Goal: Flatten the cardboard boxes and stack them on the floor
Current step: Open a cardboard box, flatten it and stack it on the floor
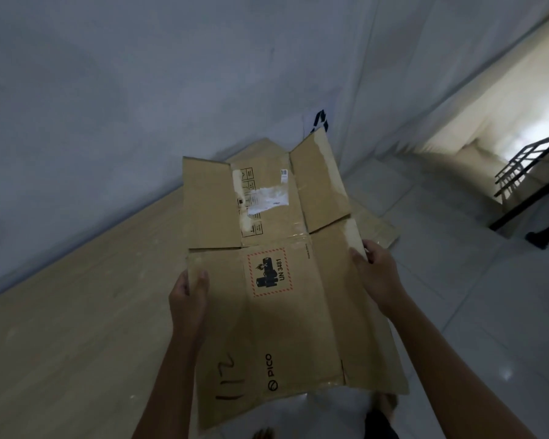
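**Flattened box held above the pile**

Floor [457, 312] of pale tile runs right, a tan strip along the left wall. On it, far from the person, flat cardboard [377, 229] already lies, so the stack seems begun. Nearer, a collapsed cardboard box [267, 312], flaps open, is held in the air. The left hand [187, 299] grips its left edge, the right hand [377, 274] its right. Flattening looks done; laying it down remains.
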Demonstrator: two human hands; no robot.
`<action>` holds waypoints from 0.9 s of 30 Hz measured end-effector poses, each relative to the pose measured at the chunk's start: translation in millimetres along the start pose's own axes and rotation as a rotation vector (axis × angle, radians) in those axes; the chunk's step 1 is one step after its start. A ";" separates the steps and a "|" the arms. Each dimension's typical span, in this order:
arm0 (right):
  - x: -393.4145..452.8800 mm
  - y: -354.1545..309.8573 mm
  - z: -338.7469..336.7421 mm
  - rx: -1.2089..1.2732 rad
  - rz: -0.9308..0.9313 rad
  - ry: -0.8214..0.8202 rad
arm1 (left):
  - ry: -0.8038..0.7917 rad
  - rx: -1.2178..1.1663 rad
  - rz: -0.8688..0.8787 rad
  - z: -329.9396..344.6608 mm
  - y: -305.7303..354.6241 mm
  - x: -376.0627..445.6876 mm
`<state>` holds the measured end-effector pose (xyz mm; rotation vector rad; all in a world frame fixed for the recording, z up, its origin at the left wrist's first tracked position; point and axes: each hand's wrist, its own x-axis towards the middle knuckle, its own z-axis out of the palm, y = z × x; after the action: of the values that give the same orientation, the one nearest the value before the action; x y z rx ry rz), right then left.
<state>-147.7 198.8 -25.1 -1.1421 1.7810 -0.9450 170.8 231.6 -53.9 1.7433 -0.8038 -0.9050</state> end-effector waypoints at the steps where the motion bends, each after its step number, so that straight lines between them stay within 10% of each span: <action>1: 19.8 4.4 -17.0 -0.009 -0.009 -0.014 | 0.012 0.005 0.011 23.9 0.3 -1.7; 27: 499.8 30.3 -281.9 -0.098 0.126 -0.260 | 0.245 0.017 -0.285 469.0 91.4 100.1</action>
<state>-547.7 -213.0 -52.6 -1.1419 1.6792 -0.6113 -190.5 -92.8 -104.3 1.9703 -0.4107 -0.8483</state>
